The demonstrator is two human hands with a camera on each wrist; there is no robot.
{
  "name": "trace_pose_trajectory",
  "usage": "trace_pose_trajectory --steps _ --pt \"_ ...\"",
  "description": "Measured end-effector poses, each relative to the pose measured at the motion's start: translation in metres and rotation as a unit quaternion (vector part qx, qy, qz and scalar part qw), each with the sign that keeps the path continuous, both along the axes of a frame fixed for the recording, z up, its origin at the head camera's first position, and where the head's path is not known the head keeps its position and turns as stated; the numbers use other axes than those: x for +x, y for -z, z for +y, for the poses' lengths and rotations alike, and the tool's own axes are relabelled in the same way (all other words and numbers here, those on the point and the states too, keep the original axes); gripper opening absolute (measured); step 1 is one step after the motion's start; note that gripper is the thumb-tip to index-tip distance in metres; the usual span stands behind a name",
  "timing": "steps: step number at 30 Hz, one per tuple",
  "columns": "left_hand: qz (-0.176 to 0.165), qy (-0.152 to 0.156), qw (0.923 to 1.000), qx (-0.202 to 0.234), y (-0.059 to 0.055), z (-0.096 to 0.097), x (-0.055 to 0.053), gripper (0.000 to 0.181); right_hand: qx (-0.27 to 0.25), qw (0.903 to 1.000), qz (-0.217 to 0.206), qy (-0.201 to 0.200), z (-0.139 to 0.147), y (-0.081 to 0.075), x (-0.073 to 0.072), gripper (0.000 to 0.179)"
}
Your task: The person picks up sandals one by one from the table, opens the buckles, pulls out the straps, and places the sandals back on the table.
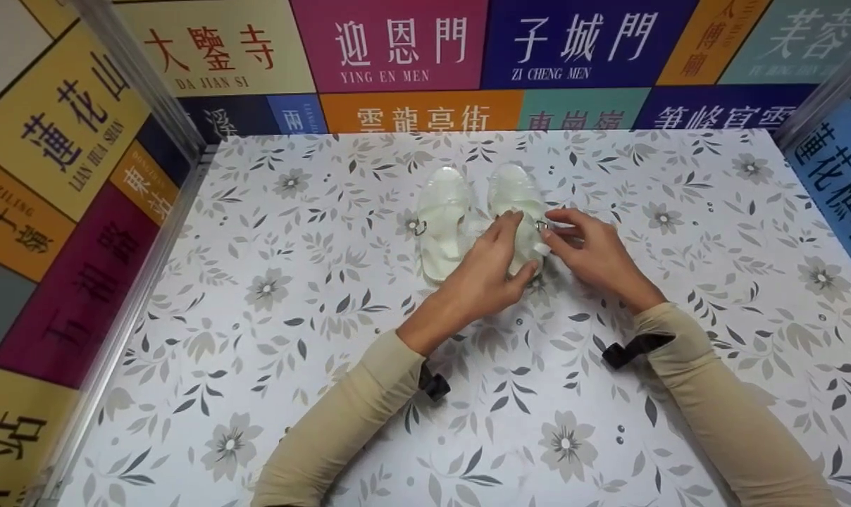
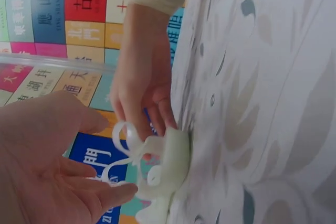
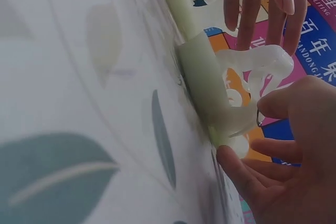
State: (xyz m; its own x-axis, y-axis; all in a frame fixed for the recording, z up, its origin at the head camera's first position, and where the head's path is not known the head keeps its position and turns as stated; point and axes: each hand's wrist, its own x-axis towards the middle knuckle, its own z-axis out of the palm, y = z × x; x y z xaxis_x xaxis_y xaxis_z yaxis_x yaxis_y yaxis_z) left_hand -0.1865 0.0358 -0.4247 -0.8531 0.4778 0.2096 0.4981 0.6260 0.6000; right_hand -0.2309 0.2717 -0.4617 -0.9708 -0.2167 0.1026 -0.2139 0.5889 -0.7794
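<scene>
Right sandal [image 1: 516, 189] and left sandal [image 1: 441, 201] make a pale, greenish-white pair, standing side by side on a floral cloth [image 1: 566, 451] towards its far edge, toes pointing away from the person. Each is open on top, its straps arching over the footbed; in the left wrist view, a small white oval piece [image 2: 154, 176] with a dark mark shows inside the strapwork of the right sandal, too small to name. Lettered, coloured panels [image 1: 411, 46] wall the cloth at the back and sides. Both forearms, in beige sleeves [image 1: 355, 401] with black bands [image 1: 434, 385] at the wrists, come in from the near side and converge on the right sandal. Coming from the outer side, the right hand [image 1: 594, 253] has its thumb and forefinger pinching the ankle strap [image 3: 244, 116] at its metal buckle [image 1: 542, 226]. The left hand [image 1: 478, 267] reaches across over the inner side, thumb spread from the other fingers, which are loose and fairly straight; whether their tips touch the straps, I cannot tell. The left sandal's own buckle [image 1: 420, 227] sits on its outer side.
</scene>
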Motion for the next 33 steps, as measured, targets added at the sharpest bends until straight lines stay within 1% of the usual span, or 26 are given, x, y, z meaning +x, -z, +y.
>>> trace_pose_trajectory --steps 3,5,7,10,13,17,22,28,33 --pt "-0.042 -0.019 0.9989 0.012 0.006 0.006 0.002 0.085 -0.009 0.9999 -0.003 -0.005 0.0 0.0 0.0 0.049" --pt "-0.077 -0.028 0.9962 0.03 0.01 0.008 0.002 0.091 -0.018 0.9998 -0.006 -0.007 -0.001 0.0 0.0 0.047" --pt "-0.105 -0.035 0.9926 0.05 0.015 0.011 0.001 0.094 -0.019 0.9998 -0.009 -0.006 -0.001 0.001 0.0 0.046" --pt "-0.133 -0.041 0.9879 0.069 0.022 0.013 0.0 0.098 -0.018 0.9996 -0.02 -0.007 -0.001 0.002 0.0 0.046" --pt "-0.151 -0.051 0.9844 0.075 0.027 0.014 -0.001 0.104 -0.017 0.9993 -0.033 -0.009 -0.001 0.004 0.0 0.052" --pt "-0.158 -0.058 0.9827 0.077 0.032 0.015 -0.003 0.112 -0.028 0.9986 -0.043 -0.014 -0.002 0.004 0.0 0.055" --pt "-0.156 -0.047 0.9819 0.096 0.036 0.015 -0.002 0.117 -0.062 0.9969 -0.044 -0.019 -0.003 0.005 -0.001 0.051" --pt "-0.159 -0.049 0.9795 0.113 0.035 0.015 0.002 0.118 -0.101 0.9935 -0.05 -0.019 -0.004 0.007 -0.001 0.046" --pt "-0.157 -0.046 0.9802 0.112 0.033 0.011 0.008 0.118 -0.11 0.9924 -0.049 -0.027 -0.003 0.007 0.003 0.044"
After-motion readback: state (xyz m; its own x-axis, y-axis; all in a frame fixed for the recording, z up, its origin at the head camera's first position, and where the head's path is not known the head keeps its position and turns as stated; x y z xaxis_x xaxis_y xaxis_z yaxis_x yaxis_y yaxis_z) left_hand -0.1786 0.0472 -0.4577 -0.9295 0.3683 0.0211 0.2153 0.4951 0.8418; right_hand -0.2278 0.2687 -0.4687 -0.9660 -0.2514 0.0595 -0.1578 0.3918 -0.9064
